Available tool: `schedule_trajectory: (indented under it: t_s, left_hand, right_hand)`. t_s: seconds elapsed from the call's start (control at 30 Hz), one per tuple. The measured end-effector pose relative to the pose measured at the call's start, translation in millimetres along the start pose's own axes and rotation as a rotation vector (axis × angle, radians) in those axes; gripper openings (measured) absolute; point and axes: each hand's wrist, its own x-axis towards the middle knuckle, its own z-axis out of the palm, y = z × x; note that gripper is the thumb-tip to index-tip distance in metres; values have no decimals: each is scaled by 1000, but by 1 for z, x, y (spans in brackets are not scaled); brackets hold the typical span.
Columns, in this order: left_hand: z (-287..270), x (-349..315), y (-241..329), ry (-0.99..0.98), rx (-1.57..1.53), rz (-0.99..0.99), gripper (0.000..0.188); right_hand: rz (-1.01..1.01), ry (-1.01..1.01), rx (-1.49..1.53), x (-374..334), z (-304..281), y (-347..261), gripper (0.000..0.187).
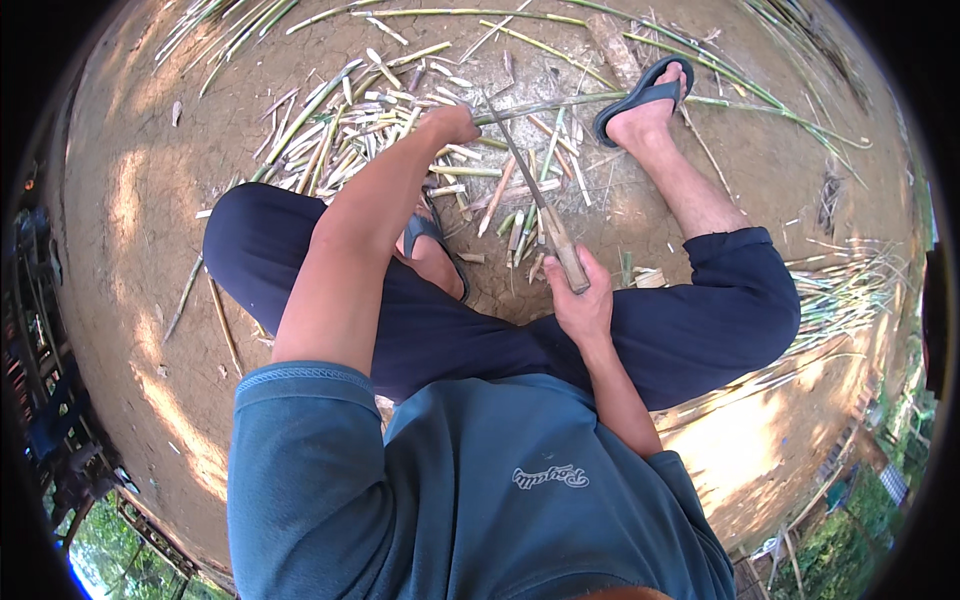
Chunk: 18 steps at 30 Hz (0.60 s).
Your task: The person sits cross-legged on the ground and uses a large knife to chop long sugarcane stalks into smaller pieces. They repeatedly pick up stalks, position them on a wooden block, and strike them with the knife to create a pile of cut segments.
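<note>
My left hand (452, 124) is reached out far in front, its fingers closed round the near-left end of a long green cane stalk (560, 102). The stalk runs right, passing by my sandalled right foot (645, 105). Closer to me, my right hand (585, 303) grips the wooden handle of a long knife (527, 172). Its narrow dark blade slants up and left, the tip close to the stalk beside my left hand. Whether the blade touches the stalk I cannot tell. A pile of short cut cane pieces (345, 140) lies around and left of my left hand.
More short pieces (522, 235) lie below the blade. Long stalks (470, 13) are strewn at the far side, and a wooden block (612, 48) rests near my right foot. A bundle of thin stalks (845, 300) lies right of my knee on the dirt ground (120, 330).
</note>
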Motion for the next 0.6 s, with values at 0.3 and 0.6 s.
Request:
schedule_trajectory:
  t_s: [0.3, 0.6]
  left_hand:
    - [-2, -25, 10, 76, 41, -31, 45]
    - [-1, -12, 37, 59, -60, -208, 48]
  right_hand:
    - [49, 12, 71, -4, -14, 25, 15]
    - [65, -14, 53, -6, -25, 22, 18]
